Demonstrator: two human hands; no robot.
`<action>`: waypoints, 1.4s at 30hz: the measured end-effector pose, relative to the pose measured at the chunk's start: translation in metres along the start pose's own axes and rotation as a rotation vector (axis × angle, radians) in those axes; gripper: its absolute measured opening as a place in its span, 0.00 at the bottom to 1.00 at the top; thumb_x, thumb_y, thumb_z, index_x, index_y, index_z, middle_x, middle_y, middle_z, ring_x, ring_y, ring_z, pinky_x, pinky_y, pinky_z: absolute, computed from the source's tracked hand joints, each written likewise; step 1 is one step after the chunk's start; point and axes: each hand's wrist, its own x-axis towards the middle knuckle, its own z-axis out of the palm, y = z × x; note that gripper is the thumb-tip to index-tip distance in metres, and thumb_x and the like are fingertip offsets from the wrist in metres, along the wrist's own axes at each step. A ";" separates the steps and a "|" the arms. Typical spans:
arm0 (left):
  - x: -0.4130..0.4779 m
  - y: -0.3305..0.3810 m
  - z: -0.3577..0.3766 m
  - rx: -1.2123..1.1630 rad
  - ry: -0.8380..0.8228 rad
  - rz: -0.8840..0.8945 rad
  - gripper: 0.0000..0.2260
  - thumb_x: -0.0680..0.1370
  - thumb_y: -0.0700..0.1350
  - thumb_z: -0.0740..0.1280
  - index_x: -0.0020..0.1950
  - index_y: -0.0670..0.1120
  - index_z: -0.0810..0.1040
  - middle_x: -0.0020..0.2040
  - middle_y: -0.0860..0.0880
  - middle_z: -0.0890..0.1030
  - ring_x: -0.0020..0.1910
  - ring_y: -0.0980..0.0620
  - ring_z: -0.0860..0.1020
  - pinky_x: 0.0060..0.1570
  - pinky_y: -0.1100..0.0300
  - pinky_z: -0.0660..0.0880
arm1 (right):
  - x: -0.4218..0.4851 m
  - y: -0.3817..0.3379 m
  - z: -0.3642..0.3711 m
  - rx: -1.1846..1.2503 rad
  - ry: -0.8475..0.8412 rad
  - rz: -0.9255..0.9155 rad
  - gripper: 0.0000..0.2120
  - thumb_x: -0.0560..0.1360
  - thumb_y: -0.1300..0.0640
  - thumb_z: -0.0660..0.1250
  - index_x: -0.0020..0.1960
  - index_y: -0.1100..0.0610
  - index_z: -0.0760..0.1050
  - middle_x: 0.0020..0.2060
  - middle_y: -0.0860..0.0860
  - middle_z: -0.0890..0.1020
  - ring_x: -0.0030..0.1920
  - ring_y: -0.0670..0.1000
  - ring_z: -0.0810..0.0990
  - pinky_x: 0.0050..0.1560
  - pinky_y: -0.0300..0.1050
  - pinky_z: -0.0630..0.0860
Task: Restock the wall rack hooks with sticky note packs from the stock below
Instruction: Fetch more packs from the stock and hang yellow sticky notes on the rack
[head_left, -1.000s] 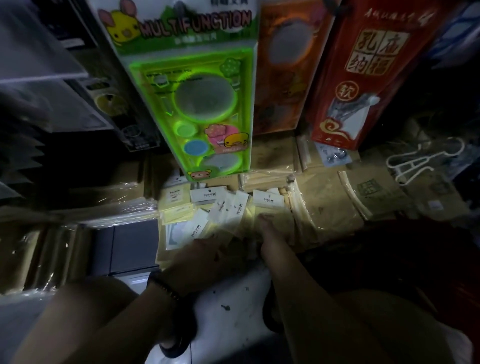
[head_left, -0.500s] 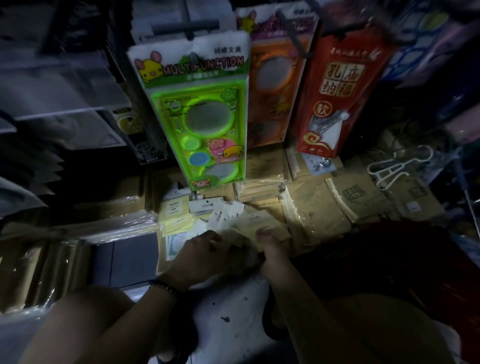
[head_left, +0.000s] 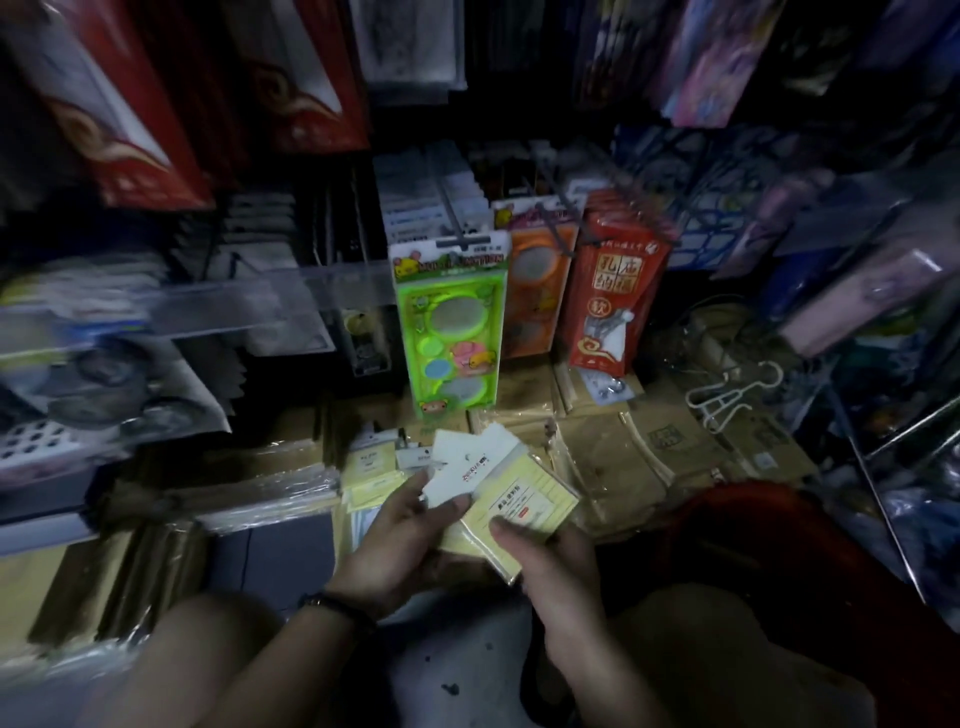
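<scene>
Yellow sticky note packs (head_left: 511, 501), half a second before still low among the stock pile (head_left: 371, 475), had come up into both hands, so the pick from below looked done and hanging remained. Just below the green toy card (head_left: 451, 332), the left hand (head_left: 402, 545) pinched the white header cards, while the right hand (head_left: 553, 558) pressed its thumb on the yellow face; each grip was closed on the packs.
</scene>
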 end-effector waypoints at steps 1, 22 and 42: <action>-0.011 0.004 0.000 0.031 0.028 0.041 0.15 0.83 0.37 0.69 0.70 0.40 0.75 0.63 0.33 0.83 0.60 0.29 0.83 0.51 0.30 0.82 | -0.008 -0.006 0.001 0.005 -0.005 -0.065 0.18 0.71 0.69 0.80 0.58 0.58 0.84 0.49 0.56 0.90 0.49 0.58 0.90 0.51 0.54 0.85; -0.196 0.219 0.074 0.318 0.287 0.805 0.21 0.76 0.36 0.77 0.66 0.45 0.78 0.60 0.43 0.87 0.61 0.40 0.85 0.61 0.38 0.80 | -0.138 -0.252 0.070 -0.383 -0.377 -0.971 0.23 0.77 0.52 0.77 0.69 0.39 0.78 0.64 0.41 0.83 0.65 0.47 0.83 0.63 0.59 0.82; -0.324 0.426 0.099 1.125 0.498 1.214 0.50 0.75 0.38 0.78 0.76 0.80 0.54 0.62 0.61 0.81 0.51 0.54 0.86 0.44 0.51 0.87 | -0.193 -0.470 0.167 -0.036 -0.504 -1.250 0.23 0.80 0.70 0.71 0.69 0.51 0.82 0.63 0.43 0.84 0.64 0.45 0.84 0.63 0.47 0.82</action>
